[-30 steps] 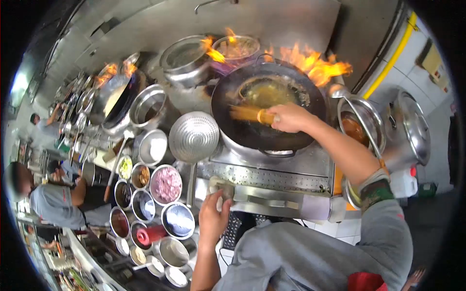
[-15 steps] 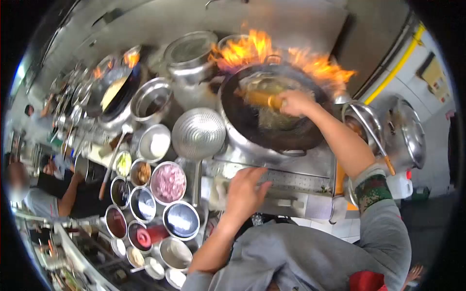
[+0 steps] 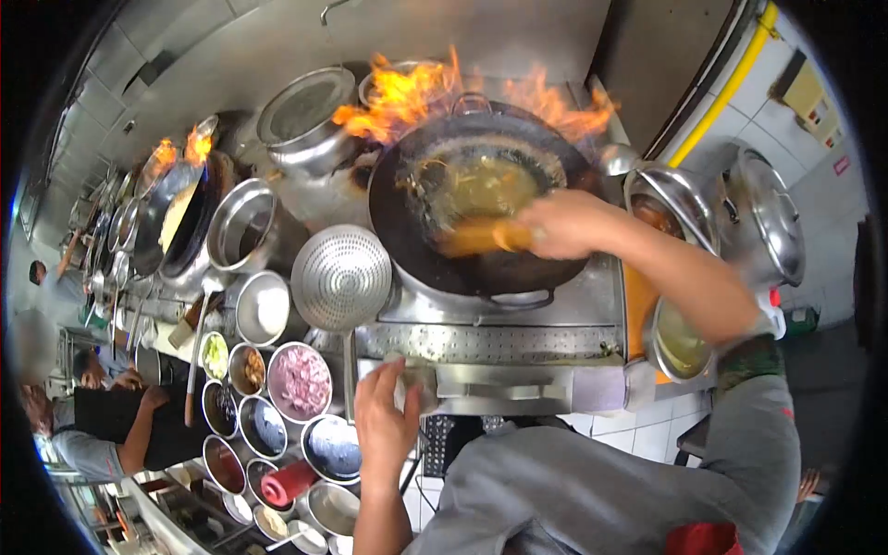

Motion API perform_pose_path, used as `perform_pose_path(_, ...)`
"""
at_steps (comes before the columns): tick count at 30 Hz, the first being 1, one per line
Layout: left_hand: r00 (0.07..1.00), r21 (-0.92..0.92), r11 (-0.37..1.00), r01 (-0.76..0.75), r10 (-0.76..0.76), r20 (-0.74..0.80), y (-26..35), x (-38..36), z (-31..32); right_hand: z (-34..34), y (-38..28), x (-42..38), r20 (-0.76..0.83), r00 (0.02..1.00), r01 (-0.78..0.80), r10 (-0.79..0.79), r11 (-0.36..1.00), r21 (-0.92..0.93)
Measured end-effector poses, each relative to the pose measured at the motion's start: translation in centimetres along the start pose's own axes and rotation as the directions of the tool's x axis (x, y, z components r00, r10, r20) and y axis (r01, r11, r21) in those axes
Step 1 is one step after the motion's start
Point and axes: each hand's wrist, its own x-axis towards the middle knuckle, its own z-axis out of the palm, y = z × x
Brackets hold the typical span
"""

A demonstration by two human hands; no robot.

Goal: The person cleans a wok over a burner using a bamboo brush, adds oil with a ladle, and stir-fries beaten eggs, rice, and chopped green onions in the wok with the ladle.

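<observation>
My right hand (image 3: 566, 225) is closed round the handle end of a bamboo wok brush (image 3: 476, 238). The brush, blurred by motion, reaches into the near side of a large black wok (image 3: 398, 199). Cloudy yellowish liquid with small bits (image 3: 490, 185) lies in the bottom of the wok. Over the stove's front edge, my left hand (image 3: 384, 421) has its fingers stretched out and thumb apart, with nothing visible in it. Beside its fingertips is a metal block (image 3: 416, 384) on the stove front. A perforated strainer (image 3: 341, 277) rests left of the wok, its handle running toward my left hand.
Flames (image 3: 398, 97) rise behind the wok. Pots (image 3: 240, 227) and a second wok (image 3: 148, 227) stand left. Below them are several ingredient bowls, one with pink sliced meat (image 3: 300, 381), and a red bottle (image 3: 287, 483). Metal bowls (image 3: 680, 347) stand right. Another person (image 3: 102, 449) is far left.
My right hand has brought the brush toward the near side of the wok. My left hand appears further left along the stove front. The camera view has shifted, and a bowl at right has come into sight.
</observation>
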Motion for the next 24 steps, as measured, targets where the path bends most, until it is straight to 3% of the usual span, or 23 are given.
perform_pose_path(3,0.997,-0.001,0.997,0.075,-0.075,0.000,-0.7,-1.2,0.5,-3.3,1.5,-3.8,0.137,0.974,-0.165,0.182,0.978,-0.128)
perform_pose_path(6,0.986,0.032,0.986,0.162,-0.162,0.023,-2.9,-1.8,3.2,-1.9,3.3,0.8,0.024,0.924,-0.368,0.382,0.905,-0.213)
perform_pose_path(9,0.976,0.061,0.976,0.210,-0.213,0.053,-4.7,-2.2,5.3,-0.4,3.8,3.9,-0.109,0.946,-0.320,0.306,0.934,-0.156)
perform_pose_path(13,0.946,-0.012,0.946,0.324,-0.324,0.023,-6.7,-4.5,6.4,-2.9,6.9,1.4,-0.033,0.988,-0.155,0.152,0.954,-0.258)
perform_pose_path(16,0.859,-0.192,0.840,0.507,-0.512,0.027,-7.5,-4.8,8.0,-1.8,7.1,4.7,-0.100,0.955,-0.297,0.280,0.917,-0.267)
perform_pose_path(20,0.822,-0.410,0.728,0.549,-0.559,0.108,-8.7,-4.4,8.6,-1.3,6.3,5.4,-0.106,0.991,-0.104,0.081,0.968,-0.230)
perform_pose_path(22,0.827,-0.490,0.692,0.530,-0.551,0.115,-10.1,-5.0,9.1,-4.6,6.8,3.6,-0.012,0.992,-0.127,0.128,0.961,-0.247)
perform_pose_path(24,0.835,-0.579,0.632,0.516,-0.521,0.175,-9.4,-4.8,8.8,-4.1,7.1,4.8,-0.054,0.990,-0.141,0.132,0.962,-0.234)
